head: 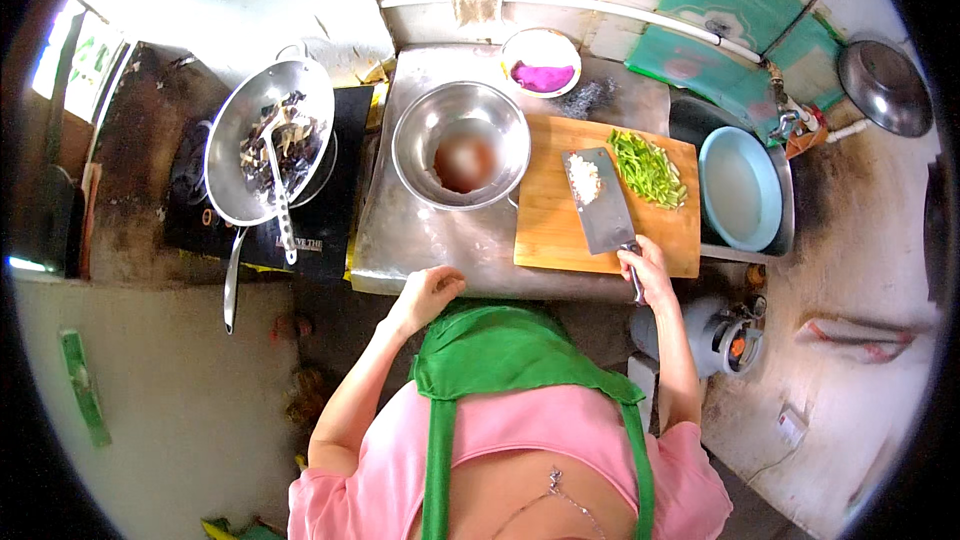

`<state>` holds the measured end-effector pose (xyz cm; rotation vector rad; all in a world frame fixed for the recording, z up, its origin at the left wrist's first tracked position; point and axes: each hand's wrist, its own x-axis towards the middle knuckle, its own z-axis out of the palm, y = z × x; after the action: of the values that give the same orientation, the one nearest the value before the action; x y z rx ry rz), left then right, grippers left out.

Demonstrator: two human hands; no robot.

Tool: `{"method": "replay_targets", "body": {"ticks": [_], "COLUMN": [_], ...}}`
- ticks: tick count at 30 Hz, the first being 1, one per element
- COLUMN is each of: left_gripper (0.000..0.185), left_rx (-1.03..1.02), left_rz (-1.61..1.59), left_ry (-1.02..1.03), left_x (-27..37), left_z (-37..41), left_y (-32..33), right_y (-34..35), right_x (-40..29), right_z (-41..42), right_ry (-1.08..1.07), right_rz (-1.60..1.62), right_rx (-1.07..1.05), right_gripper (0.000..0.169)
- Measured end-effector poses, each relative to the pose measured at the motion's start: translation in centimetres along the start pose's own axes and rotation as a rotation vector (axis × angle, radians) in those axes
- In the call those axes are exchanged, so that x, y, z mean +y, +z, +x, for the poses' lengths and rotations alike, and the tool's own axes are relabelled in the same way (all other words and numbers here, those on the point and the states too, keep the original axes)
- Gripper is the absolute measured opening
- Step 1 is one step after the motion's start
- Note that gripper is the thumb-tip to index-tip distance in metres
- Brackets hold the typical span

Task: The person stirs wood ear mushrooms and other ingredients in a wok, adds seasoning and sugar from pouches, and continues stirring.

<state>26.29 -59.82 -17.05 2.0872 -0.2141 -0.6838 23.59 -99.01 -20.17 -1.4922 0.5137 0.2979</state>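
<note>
My right hand (pixel 646 271) grips the black handle of a cleaver (pixel 602 214). The broad blade lies flat over the wooden cutting board (pixel 544 240), with a small heap of chopped white pieces, probably garlic, (pixel 584 178) on it. Beside the blade, cut green stalks (pixel 646 169) are piled on the board. My left hand (pixel 427 298) rests at the counter's front edge, fingers loosely curled, with nothing visible in them. Nearest ahead of it stands a stainless steel bowl (pixel 409 142); the reddish-brown contents (pixel 461 161) inside are blurred.
At left, a wok (pixel 225 165) holding dark and pale pieces and a slotted spatula (pixel 279 195) sits on a black stove (pixel 341 165). A bowl with something purple (pixel 541 76) stands behind. A light-blue basin (pixel 739 187) occupies the sink at right; below is a gas cylinder (pixel 694 334).
</note>
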Motion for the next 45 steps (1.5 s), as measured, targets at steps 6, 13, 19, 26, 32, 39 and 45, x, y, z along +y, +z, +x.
{"method": "replay_targets", "body": {"ticks": [6, 13, 19, 26, 32, 39, 45], "left_gripper": [0.019, 0.012, 0.006, 0.048, 0.075, 0.051, 0.023], "left_rx": [0.157, 0.314, 0.802, 0.701, 0.558, 0.486, 0.544], "left_rz": [-0.126, -0.275, -0.192, 0.193, 0.388, 0.476, 0.504], "left_ry": [0.003, 0.008, 0.362, 0.669, 0.788, 0.812, 0.787], "left_x": [0.1, 1.6, 4.7, 6.3, 6.5, 5.4, 5.4], "left_z": [0.3, 1.0, 5.5, 14.2, 15.8, 17.9, 18.8], "left_y": [1.7, 0.2, -3.0, -3.4, -3.1, -4.1, -4.2], "right_y": [-0.3, 2.4, 7.1, 11.4, 13.0, 13.4, 13.4], "right_x": [-0.7, -6.9, -8.2, -8.3, -8.7, -8.5, -8.3], "right_z": [-0.3, -1.4, 0.3, 1.5, 1.9, 2.4, 3.1], "right_ry": [-0.074, -0.137, -0.113, -0.053, 0.005, -0.022, -0.024], "right_rz": [0.091, 0.088, 0.050, -0.055, -0.061, -0.037, -0.076], "right_rx": [-0.070, -0.194, -0.308, -0.289, -0.271, -0.314, -0.338], "right_gripper": [0.014, 0.014, 0.013, 0.013, 0.013, 0.012, 0.012]}}
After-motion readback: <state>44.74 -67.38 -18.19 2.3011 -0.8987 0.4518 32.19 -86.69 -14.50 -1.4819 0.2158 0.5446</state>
